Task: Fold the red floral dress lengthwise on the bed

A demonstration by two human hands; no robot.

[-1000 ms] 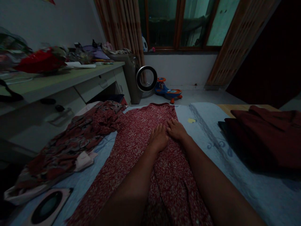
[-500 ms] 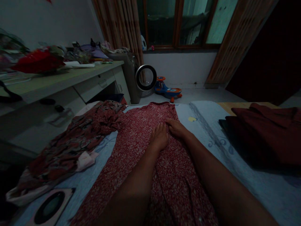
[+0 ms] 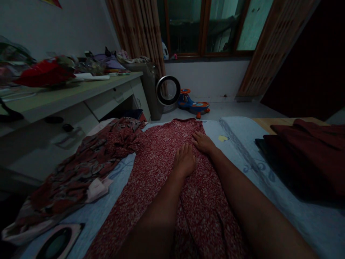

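Observation:
A red garment with a fine white pattern, which looks like a dress, lies spread over the bed's light blue cover, its neckline toward the far edge. My left hand rests flat on the middle of the cloth, fingers stretched forward. Just ahead and to the right, my right hand lies on the dress near its right upper side, fingers out flat. Neither hand grips anything. Long folds run through the cloth between my forearms.
Crumpled patterned clothing lies at the left. Folded dark red clothes are stacked at the right. Beyond the bed stand a washing machine with its round door ajar and a blue-orange ride-on toy. A cluttered desk lines the left.
My right hand has slid slightly outward over the dress, toward its right edge. My left hand stays flat on the cloth. The view has shifted a little.

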